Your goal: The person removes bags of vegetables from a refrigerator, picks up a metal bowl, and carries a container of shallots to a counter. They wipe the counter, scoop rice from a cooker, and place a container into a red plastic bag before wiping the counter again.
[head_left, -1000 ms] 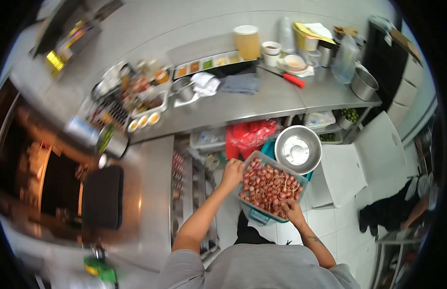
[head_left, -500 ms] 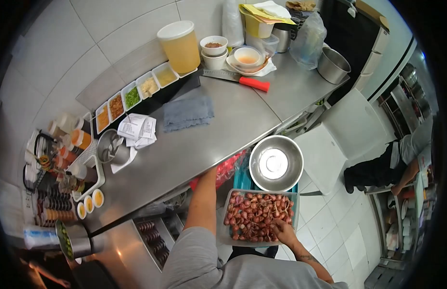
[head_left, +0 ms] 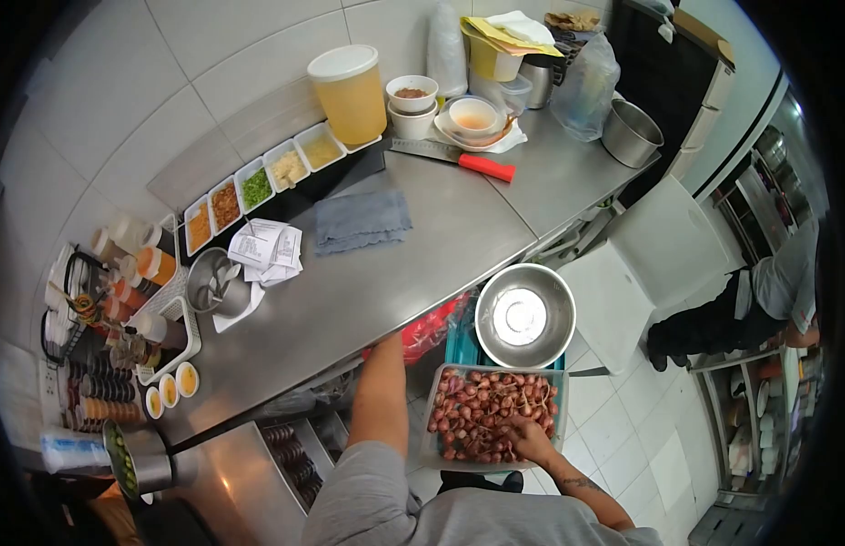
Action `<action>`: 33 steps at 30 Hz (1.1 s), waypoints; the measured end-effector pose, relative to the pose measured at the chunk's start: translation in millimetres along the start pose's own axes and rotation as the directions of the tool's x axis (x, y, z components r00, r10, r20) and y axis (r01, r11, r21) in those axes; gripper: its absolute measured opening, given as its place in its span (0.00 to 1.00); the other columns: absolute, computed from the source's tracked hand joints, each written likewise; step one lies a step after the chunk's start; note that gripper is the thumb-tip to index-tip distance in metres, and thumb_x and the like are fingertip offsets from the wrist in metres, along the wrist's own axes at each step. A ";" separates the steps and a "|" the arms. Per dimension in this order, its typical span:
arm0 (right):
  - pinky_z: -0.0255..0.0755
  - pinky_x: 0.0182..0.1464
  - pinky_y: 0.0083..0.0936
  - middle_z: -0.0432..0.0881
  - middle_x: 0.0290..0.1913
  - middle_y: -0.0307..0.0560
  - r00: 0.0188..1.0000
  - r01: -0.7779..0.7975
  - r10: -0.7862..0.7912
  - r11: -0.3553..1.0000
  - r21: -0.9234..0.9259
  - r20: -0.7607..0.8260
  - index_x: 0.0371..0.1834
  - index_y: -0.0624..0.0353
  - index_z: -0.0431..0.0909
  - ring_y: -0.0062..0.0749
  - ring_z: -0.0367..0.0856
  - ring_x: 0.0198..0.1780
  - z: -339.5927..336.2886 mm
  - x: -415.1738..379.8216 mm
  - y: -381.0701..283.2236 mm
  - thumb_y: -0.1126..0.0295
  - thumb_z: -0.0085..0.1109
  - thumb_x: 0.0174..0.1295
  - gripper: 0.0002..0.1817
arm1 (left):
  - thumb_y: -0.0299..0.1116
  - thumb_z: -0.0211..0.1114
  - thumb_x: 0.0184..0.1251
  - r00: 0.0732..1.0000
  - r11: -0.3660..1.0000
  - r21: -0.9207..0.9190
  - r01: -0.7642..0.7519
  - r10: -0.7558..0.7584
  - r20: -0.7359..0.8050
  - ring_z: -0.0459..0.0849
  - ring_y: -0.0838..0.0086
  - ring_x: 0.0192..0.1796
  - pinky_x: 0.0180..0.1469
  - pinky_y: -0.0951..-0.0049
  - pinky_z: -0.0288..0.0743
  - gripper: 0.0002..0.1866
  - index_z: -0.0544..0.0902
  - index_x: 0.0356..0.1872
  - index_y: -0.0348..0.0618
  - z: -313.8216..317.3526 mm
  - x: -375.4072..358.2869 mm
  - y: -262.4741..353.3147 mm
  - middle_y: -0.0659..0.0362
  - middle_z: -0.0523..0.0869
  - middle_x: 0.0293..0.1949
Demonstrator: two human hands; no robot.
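Observation:
A clear plastic container (head_left: 430, 439) full of small red shallots (head_left: 468, 400) sits low in front of me. My right hand (head_left: 529, 439) reaches over its right part, fingers curled down among the shallots; what they grip is too small to tell. Beyond the container stands an empty steel bowl (head_left: 524, 316), with a teal item (head_left: 462, 338) partly showing beside it. My left forearm stretches under the counter edge near a red plastic bag (head_left: 429, 329); the left hand itself is hidden there.
On the steel counter (head_left: 422, 246) are a blue cloth (head_left: 362, 221), a red-handled knife (head_left: 486, 167), papers (head_left: 266, 247), condiment trays (head_left: 256, 187) and bowls (head_left: 411, 107). A white chair (head_left: 604, 300) stands right; beyond it is another person (head_left: 745, 305).
My right hand has shifted slightly left over the shallots. The whole view has moved a little. At the right, the other person's arm has changed position.

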State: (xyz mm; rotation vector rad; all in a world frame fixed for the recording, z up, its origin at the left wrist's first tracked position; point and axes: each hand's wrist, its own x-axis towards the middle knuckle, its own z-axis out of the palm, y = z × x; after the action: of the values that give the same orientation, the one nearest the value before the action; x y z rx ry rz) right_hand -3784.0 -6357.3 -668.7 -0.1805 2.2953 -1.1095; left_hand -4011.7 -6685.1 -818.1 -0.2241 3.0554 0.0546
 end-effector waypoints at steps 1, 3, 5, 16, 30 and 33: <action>0.71 0.48 0.34 0.80 0.41 0.56 0.999 0.032 -0.032 0.999 -0.032 0.003 0.45 0.61 0.78 0.46 0.79 0.46 1.5 0.4 4.6 0.64 0.54 0.62 0.14 | 0.32 0.53 0.60 1.000 1.000 0.012 -0.007 0.007 -0.009 0.82 0.46 0.34 0.39 0.50 0.75 0.12 0.82 0.29 0.34 -0.8 -2.7 -2.3 0.40 0.82 0.29; 0.71 0.49 0.34 0.80 0.42 0.56 0.998 0.063 -0.063 0.998 0.011 0.023 0.45 0.61 0.78 0.47 0.79 0.47 2.8 1.4 6.7 0.64 0.53 0.62 0.14 | 0.32 0.53 0.60 0.998 0.999 0.036 -0.028 0.030 -0.051 0.82 0.46 0.34 0.40 0.50 0.75 0.12 0.81 0.29 0.34 -4.2 -7.9 -3.3 0.40 0.82 0.29; 0.71 0.49 0.34 0.80 0.43 0.56 0.997 0.073 -0.073 0.997 0.007 0.037 0.45 0.61 0.79 0.47 0.78 0.47 1.2 -3.0 2.2 0.65 0.53 0.62 0.13 | 0.32 0.53 0.60 0.994 0.999 0.031 -0.032 0.035 -0.102 0.82 0.46 0.34 0.40 0.49 0.75 0.12 0.81 0.29 0.34 -10.0 -19.3 -2.6 0.40 0.82 0.29; 0.69 0.52 0.27 0.79 0.46 0.49 0.974 0.223 -0.226 0.906 0.361 -0.033 0.54 0.62 0.73 0.33 0.76 0.49 -4.8 24.5 -26.6 0.63 0.53 0.65 0.19 | 0.30 0.57 0.56 0.860 0.625 -0.777 -0.074 -0.355 -0.367 0.79 0.51 0.34 0.37 0.56 0.73 0.06 0.76 0.28 0.38 -117.1 -174.0 75.1 0.46 0.79 0.29; 0.68 0.30 0.24 0.78 0.28 0.44 0.783 0.552 -0.603 0.786 0.278 0.150 0.38 0.62 0.75 0.28 0.75 0.27 -53.3 -89.3 -14.1 0.72 0.60 0.53 0.10 | 0.29 0.52 0.70 0.753 -0.420 -0.878 -0.232 -0.649 0.112 0.77 0.81 0.35 0.40 0.79 0.72 0.06 0.76 0.34 0.42 -208.1 -434.9 198.7 0.65 0.78 0.30; 0.70 0.32 0.28 0.75 0.24 0.47 0.733 0.661 -0.676 0.734 0.157 0.070 0.30 0.61 0.71 0.35 0.75 0.28 -57.4 -93.8 19.5 0.75 0.59 0.46 0.08 | 0.29 0.51 0.71 0.588 -0.421 -0.781 -0.462 -0.804 0.086 0.77 0.80 0.34 0.40 0.78 0.73 0.07 0.75 0.33 0.43 -225.9 -474.4 205.9 0.64 0.79 0.31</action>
State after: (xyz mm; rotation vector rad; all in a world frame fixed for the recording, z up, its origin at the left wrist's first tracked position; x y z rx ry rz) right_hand -3736.1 -6272.5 -614.1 -1.0769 2.0717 -1.5245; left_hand -3590.9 -6422.4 -549.1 -1.3209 1.5739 3.4673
